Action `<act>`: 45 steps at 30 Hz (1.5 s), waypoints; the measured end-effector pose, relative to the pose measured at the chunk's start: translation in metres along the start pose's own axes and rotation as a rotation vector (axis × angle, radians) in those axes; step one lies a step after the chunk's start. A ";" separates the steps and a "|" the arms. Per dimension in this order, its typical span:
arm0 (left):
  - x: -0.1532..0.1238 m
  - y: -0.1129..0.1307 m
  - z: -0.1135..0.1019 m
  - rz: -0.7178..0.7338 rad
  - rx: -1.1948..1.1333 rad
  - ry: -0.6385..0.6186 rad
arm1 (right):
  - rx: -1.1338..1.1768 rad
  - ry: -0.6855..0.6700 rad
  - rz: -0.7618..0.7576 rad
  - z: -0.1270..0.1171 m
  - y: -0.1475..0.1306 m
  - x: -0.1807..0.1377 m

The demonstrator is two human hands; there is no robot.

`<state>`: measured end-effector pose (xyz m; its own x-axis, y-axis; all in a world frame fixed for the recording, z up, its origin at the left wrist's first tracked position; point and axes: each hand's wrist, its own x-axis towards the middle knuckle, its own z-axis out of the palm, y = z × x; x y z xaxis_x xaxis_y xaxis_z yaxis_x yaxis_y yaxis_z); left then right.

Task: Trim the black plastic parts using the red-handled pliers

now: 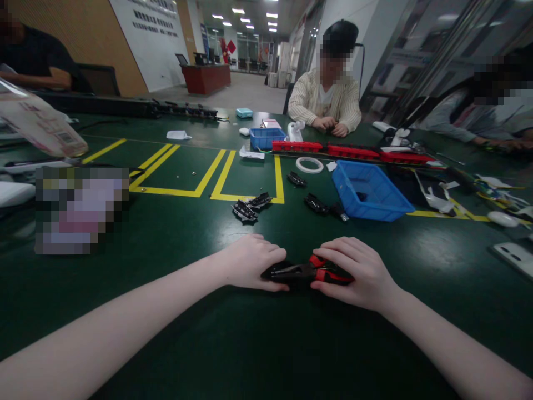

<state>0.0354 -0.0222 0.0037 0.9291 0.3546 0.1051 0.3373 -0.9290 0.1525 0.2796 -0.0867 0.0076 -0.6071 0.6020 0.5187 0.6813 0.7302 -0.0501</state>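
Observation:
My right hand (358, 272) is wrapped around the handles of red-and-black pliers (303, 270), whose jaws point left. Opposite it, my left hand (254, 264) is closed with thumb and fingers round a small black part (268, 269) at the tip of the jaws. Most of that part is hidden by my fingers and the pliers, so its shape is unclear. Just beyond my hands lie black plastic pieces with jagged edges (245, 211). Further right are another black piece (316, 203) and one behind it (297, 178).
A blue bin (370, 191) stands right of the pieces, with a smaller blue bin (266, 138) farther back. Red strips (353, 153) and a tape roll (309, 165) lie between. Yellow tape lines (175, 193) mark the green table (187, 328). A person (327, 100) sits opposite.

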 end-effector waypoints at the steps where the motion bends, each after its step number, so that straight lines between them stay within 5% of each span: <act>1: 0.000 0.000 0.000 -0.003 0.000 -0.002 | 0.011 -0.002 0.004 0.000 0.000 0.000; 45: -0.001 0.000 -0.002 -0.015 -0.043 -0.019 | 0.030 -0.023 0.029 0.001 0.005 0.000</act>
<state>0.0343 -0.0221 0.0050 0.9268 0.3661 0.0842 0.3449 -0.9180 0.1957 0.2822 -0.0830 0.0066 -0.5963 0.6303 0.4971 0.6868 0.7212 -0.0906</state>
